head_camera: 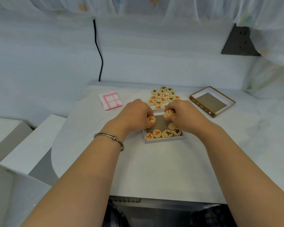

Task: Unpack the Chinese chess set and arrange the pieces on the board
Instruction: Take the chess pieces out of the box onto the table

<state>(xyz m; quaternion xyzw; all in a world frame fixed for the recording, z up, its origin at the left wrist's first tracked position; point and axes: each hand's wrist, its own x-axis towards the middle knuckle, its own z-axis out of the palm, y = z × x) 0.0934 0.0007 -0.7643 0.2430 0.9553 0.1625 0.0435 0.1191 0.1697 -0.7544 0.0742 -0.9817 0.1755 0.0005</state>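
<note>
I sit at a white table (154,169), and I place everything from the box tray (164,140) in front of me, the shallow white base of the chess set. Beyond it to the right, well apart, the box lid (211,102) lies upside down, brown-edged, with print along its rim too small for me to read. Beyond the tray to the left lies the folded board (111,100), thin white sheet with red grid lines, not yet spread; it looks soft and limp, so I would lift it by a corner and flatten it. Just past the tray's far wall sits the pile of unpacked pieces (163,96), red and black characters up.

My left hand (134,115) reaches over the tray's left side, fingers curled onto a red-marked piece (151,119); whether it is lifted I cannot tell. My right hand (185,113) is closed around a small stack of pieces (169,113) above the tray's far right corner. A row of pieces (162,133) remains along the tray's near wall, with others behind it. One reads 马 in red; the rest I cannot read surely.

These discs look light, hard and smooth, likely to slip from a stack, so I judge pinching them by the rims safest.
</note>
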